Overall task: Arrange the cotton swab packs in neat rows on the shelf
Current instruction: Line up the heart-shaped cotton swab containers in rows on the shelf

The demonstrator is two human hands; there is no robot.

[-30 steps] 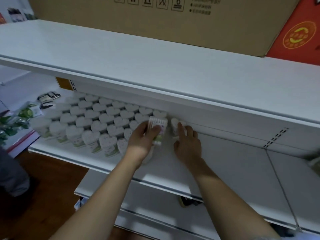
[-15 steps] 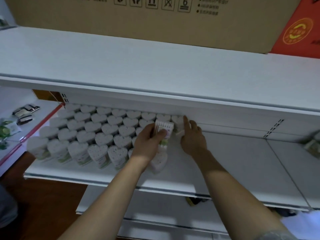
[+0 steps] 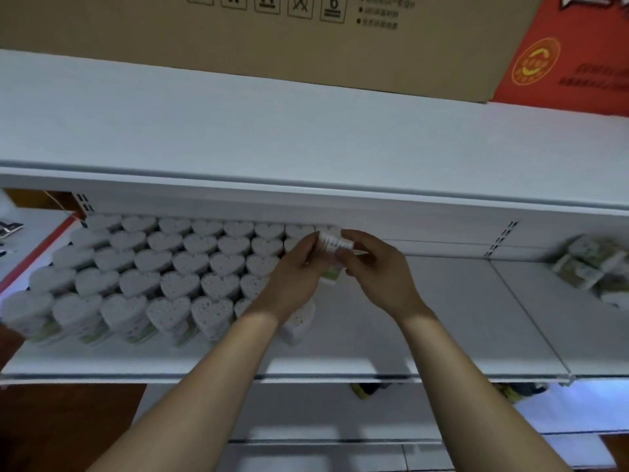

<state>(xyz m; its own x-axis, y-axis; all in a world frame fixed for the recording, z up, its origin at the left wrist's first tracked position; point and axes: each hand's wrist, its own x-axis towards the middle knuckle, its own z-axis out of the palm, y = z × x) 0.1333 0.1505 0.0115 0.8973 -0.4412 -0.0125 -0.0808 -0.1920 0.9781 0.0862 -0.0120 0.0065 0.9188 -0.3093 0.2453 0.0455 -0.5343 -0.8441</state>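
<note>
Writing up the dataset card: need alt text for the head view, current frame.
Both hands, left hand and right hand, hold one cotton swab pack above the white shelf, at the right end of rows of heart-shaped packs. A cardboard box sits on the shelf above.

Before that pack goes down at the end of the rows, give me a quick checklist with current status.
1. Pack gripped: ok, left hand and right hand both hold it.
2. Pack upright: cannot tell, the hands cover it and it is blurred.
3. Free shelf to the right of the rows: ok, bare.
4. Rows standing in line: ok where visible.
5. Front pack under the left wrist: cannot tell whether it is aligned.
6. Back-row slot: cannot tell, hidden behind the hands.
</note>
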